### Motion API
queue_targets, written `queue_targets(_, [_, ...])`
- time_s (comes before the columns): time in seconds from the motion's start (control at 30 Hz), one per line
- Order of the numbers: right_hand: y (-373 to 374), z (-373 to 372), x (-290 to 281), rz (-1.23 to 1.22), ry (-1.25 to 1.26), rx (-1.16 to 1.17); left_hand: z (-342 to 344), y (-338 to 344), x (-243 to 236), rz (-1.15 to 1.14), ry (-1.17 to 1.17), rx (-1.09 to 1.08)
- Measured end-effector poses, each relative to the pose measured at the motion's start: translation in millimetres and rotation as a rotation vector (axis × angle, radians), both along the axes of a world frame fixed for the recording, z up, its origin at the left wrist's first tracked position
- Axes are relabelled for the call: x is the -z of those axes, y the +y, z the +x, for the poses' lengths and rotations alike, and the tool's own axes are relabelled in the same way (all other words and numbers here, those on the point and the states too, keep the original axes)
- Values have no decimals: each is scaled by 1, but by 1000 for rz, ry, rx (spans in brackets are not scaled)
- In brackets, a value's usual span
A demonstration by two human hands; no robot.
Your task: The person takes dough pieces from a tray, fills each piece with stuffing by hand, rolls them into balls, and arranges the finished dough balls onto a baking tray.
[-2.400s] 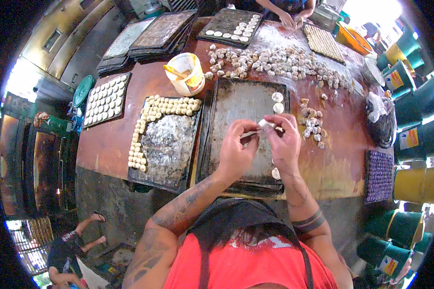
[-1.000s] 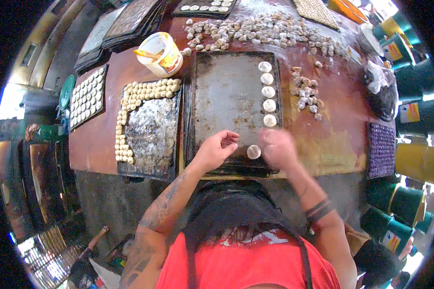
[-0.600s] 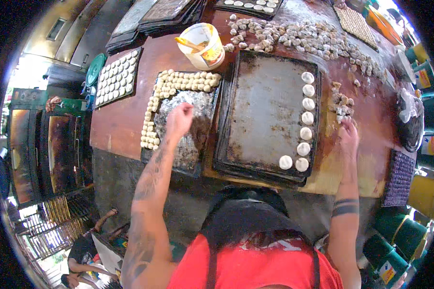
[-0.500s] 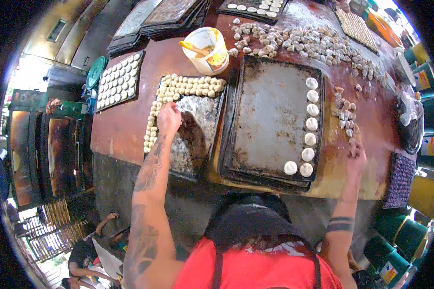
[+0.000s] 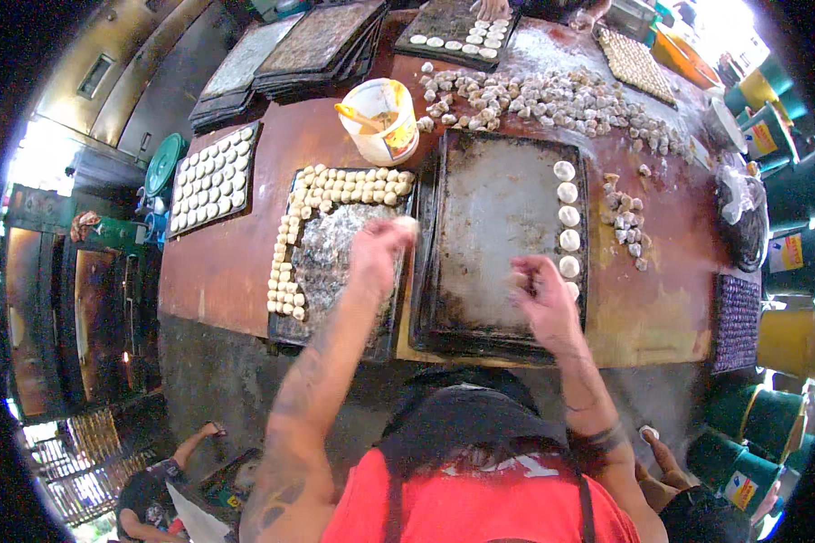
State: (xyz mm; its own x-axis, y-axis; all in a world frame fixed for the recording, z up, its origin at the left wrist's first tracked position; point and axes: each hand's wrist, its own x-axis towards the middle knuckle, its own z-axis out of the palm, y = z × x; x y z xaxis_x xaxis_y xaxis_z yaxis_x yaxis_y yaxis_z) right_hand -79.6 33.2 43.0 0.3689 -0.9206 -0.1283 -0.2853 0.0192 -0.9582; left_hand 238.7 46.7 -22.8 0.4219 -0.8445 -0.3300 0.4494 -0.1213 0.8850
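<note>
My left hand [image 5: 380, 255] is closed, with a pale dough ball [image 5: 407, 225] at its fingertips, above the right side of a floured baking tray [image 5: 344, 237]. Rows of dough balls [image 5: 353, 186] line that tray's far and left sides. My right hand [image 5: 547, 299] hovers over the top baking tray [image 5: 498, 208] of a dark stack, its fingers pinched around what looks like a small brown lump, blurred by motion. Flattened white dough rounds [image 5: 568, 215] run down this tray's right edge; my right hand hides the nearer ones. Small brown lumps [image 5: 625, 215] lie on the table to the right.
A white bucket [image 5: 380, 122] with a yellow-handled tool stands behind the trays. A larger heap of floured lumps [image 5: 552, 101] spreads farther back. A tray of rounds [image 5: 213, 179] sits left, stacked trays [image 5: 322, 41] far left. Another person's hand [image 5: 491, 9] works at the far tray.
My left hand has moved right from the dough ball rows with a ball in its fingers. My right hand has left the brown lumps and come left over the tray stack.
</note>
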Motion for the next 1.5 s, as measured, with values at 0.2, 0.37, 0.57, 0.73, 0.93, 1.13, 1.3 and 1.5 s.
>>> queue_targets(0.2, [-10, 43, -55, -281, 83, -203, -109, 35, -83, 126, 100, 229])
queue_targets(0.37, [3, 28, -53, -593, 116, -99, -131, 45, -89, -91, 218, 298])
queue_targets(0.57, [-28, -20, -54, 55, -261, -218, -160, 26, -112, -235, 154, 275])
queue_targets(0.73, [-16, -8, -71, 187, -561, 66, -175, 12, -142, -199, 329, 282])
queue_targets(0.93, [-19, -14, -95, -787, 62, 172, -194, 12, -147, -313, -125, 165])
queue_targets(1.13, [-16, -24, -95, -817, 169, -21, -161, -5, -136, -120, 301, 404])
queue_targets(1.3, [-31, -25, -98, -780, 15, -212, -187, 4, -133, -235, 390, 602])
queue_targets(1.5, [-21, -33, -46, -624, 62, 128, -204, 4, -112, -95, 522, 627])
